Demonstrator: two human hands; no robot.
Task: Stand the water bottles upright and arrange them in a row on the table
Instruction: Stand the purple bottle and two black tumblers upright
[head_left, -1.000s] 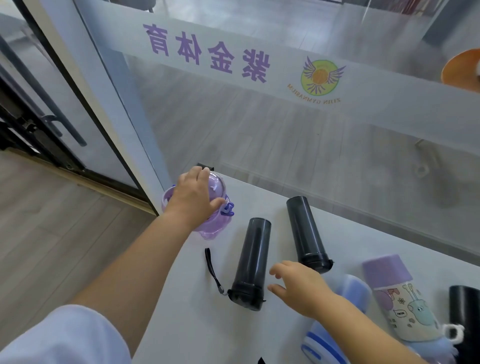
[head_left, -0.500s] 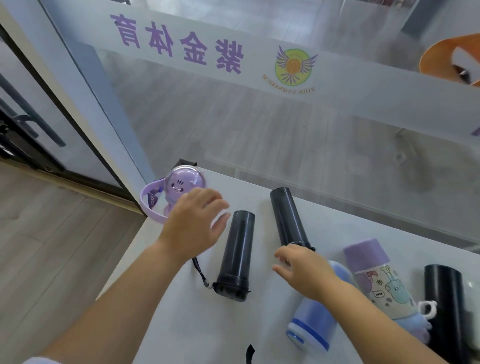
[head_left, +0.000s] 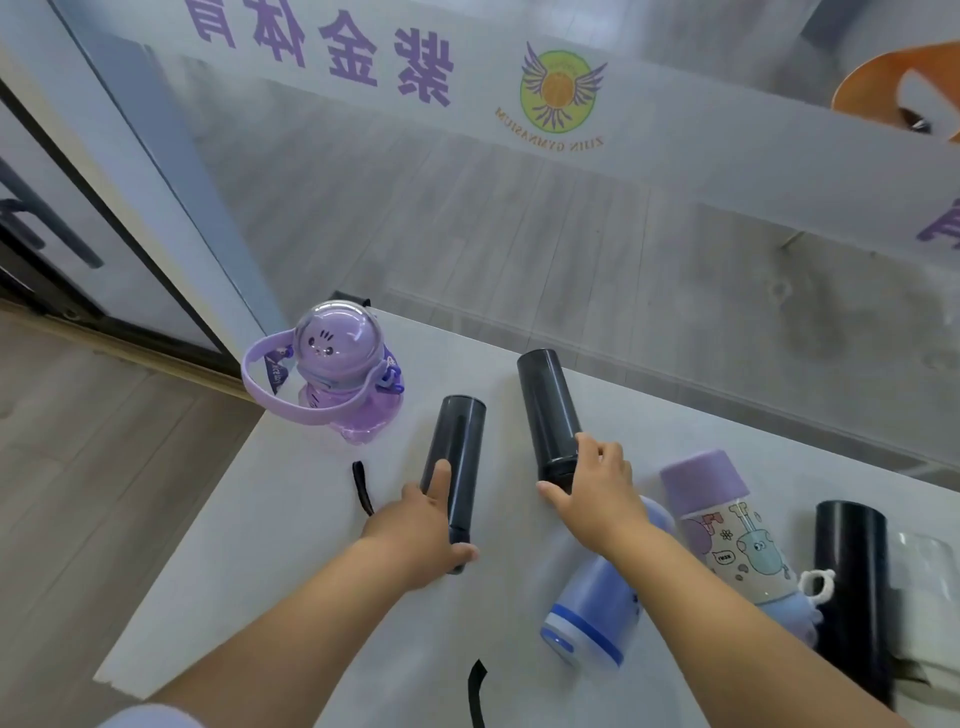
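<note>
A purple cartoon bottle (head_left: 340, 379) with a dome lid and a loop strap stands upright at the table's far left corner. Two dark slim bottles lie flat in the middle. My left hand (head_left: 423, 525) wraps the cap end of the left dark bottle (head_left: 456, 457). My right hand (head_left: 597, 491) grips the cap end of the right dark bottle (head_left: 548, 410). A blue bottle (head_left: 597, 613) lies partly under my right forearm. Beside it lie a printed bottle with a purple cap (head_left: 727, 530) and a black bottle (head_left: 852, 587).
The white table (head_left: 291, 530) ends in an edge at the left, with wooden floor below. A glass partition with purple lettering runs along the table's far side. A black wrist strap (head_left: 363, 487) lies by the left bottle. A clear object (head_left: 930, 597) lies at the far right.
My left hand let go of the purple cartoon bottle, which now stands upright, and moved right onto the left dark bottle. My right hand reached forward onto the right dark bottle's cap end.
</note>
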